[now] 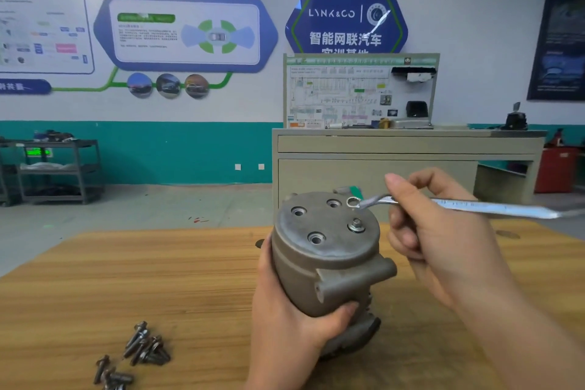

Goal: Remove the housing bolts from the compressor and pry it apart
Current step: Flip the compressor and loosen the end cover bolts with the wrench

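Compressor upright on desk, gripped by our left hand; right fingers pinch wrench, its ring just behind the remaining bolt.

Bright, even light; edges warped

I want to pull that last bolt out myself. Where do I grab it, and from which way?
Take the bolt by its raised hex head, from straight above. Only the head stands proud of the compressor end face; the shank is sunk in its hole. It probably needs loosening first with the wrench in the right hand, while the left hand steadies the body.
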`<state>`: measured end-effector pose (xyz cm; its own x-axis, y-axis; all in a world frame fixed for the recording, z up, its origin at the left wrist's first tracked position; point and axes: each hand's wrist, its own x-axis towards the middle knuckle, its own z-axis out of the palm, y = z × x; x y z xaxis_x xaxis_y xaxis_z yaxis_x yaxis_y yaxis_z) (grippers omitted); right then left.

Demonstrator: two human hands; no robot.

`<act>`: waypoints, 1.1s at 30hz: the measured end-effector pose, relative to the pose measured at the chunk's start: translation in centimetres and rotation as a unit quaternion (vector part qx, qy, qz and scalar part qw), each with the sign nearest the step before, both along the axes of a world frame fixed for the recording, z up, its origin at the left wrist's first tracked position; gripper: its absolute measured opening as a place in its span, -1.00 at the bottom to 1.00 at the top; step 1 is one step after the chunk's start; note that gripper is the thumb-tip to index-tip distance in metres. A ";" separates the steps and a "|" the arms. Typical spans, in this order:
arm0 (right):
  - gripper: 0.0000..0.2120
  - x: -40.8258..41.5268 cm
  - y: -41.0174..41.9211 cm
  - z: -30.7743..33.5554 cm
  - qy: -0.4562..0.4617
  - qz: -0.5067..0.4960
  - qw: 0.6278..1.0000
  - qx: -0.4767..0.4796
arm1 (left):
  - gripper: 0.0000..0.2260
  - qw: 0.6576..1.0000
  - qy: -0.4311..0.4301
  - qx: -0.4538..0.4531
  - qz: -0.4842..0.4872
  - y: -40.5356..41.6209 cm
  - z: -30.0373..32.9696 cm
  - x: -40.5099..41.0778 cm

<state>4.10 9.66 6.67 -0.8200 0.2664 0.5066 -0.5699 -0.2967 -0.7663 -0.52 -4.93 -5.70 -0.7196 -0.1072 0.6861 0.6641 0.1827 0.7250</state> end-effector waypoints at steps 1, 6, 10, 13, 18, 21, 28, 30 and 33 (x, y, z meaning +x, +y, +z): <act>-0.71 0.3 -0.3 -0.6 0.018 -0.032 0.999 -0.007 | 0.07 1.000 -0.008 0.004 0.016 0.2 0.0 0.2; -0.66 1.0 -1.0 -2.0 0.054 -0.121 0.991 0.002 | 0.08 0.998 -0.033 0.008 0.055 0.6 0.1 0.8; -0.66 1.6 -1.5 -2.1 0.100 -0.155 0.983 0.006 | 0.07 0.998 -0.032 0.007 0.048 0.6 0.1 0.9; -0.60 1.7 -1.9 -2.2 0.111 -0.204 0.971 0.052 | 0.08 0.999 -0.028 0.006 0.043 0.5 0.0 0.8; -0.53 1.0 -2.3 -2.8 0.187 -0.345 0.902 0.181 | 0.10 0.999 -0.024 -0.002 0.033 0.5 0.1 0.9; -0.56 0.8 -2.7 -3.2 0.227 -0.412 0.844 0.256 | 0.13 0.999 -0.035 -0.002 0.025 0.5 0.2 1.1; -0.55 1.1 -3.1 -3.6 0.224 -0.467 0.802 0.298 | 0.16 0.999 -0.043 -0.007 0.010 0.4 0.3 1.3; -0.56 1.6 -3.4 -3.4 0.226 -0.453 0.797 0.328 | 0.19 0.999 -0.049 -0.002 0.010 0.4 0.2 1.2; -0.59 2.5 -3.7 -3.7 0.205 -0.432 0.801 0.360 | 0.19 0.999 -0.049 0.008 0.006 0.3 0.1 0.9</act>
<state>6.60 6.00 2.98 -0.2122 0.1620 0.9637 -0.5708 0.7799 -0.2568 0.33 -4.62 -5.62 -0.7814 -0.1265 0.6110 0.5882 0.1776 0.7890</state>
